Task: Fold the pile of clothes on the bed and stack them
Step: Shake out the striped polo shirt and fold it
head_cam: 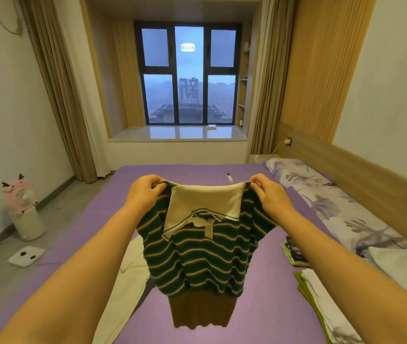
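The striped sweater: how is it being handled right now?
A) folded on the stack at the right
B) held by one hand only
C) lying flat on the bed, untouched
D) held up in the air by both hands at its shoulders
D: the left hand and right hand each pinch a shoulder of the striped sweater, which hangs above the purple bed.

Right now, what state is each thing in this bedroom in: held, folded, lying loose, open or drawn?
Green-and-cream striped knit sweater: held up above the bed, hanging unfolded.
Left hand: fingers pinch one shoulder of the sweater.
Right hand: fingers pinch the other shoulder.
White garment: lying loose on the purple bed sheet.
Folded clothes: stacked at the right edge of the bed.
Beige curtains: drawn open.
Floral pillow: lying flat.
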Motion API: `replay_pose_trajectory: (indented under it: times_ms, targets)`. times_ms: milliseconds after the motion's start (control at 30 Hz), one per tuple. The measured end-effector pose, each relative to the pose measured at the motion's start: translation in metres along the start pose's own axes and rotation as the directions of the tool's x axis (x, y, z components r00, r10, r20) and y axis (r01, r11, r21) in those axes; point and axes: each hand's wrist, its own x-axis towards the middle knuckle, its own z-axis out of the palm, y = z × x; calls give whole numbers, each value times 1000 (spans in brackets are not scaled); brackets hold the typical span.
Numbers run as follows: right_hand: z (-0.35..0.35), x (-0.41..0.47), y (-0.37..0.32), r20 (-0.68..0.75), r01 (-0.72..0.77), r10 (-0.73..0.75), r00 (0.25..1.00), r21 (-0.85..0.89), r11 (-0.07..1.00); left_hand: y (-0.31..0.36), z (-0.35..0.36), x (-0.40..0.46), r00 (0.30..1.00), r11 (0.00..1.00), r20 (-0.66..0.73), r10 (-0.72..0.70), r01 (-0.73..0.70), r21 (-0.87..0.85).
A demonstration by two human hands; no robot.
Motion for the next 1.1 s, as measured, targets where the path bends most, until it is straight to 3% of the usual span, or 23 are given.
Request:
replay_pose_trajectory:
  times_ms: [233, 367, 700, 933, 1100]
  targets:
    - [-15, -4, 49, -2, -6, 6, 1000, -1, 1000, 25, 39, -19, 978, 996, 205, -30, 46, -77]
    - [-18, -12, 81, 34, -26, 26, 999, -15, 1000, 33, 56, -27, 921, 990, 386, -48, 94, -102]
    - [-12, -9, 119, 241, -65, 44, 969, 80, 995, 40, 77, -18, 785, 963, 588, -194, 265, -37]
    - [38, 2, 146, 368, -133, 121, 922, 9, 991, -13, 123, -1, 741, 929, 613, -276, 369, -28]
    - [125, -10, 185, 450, -242, 250, 857, -76, 967, -80, 206, -4, 629, 907, 727, -276, 421, -20]
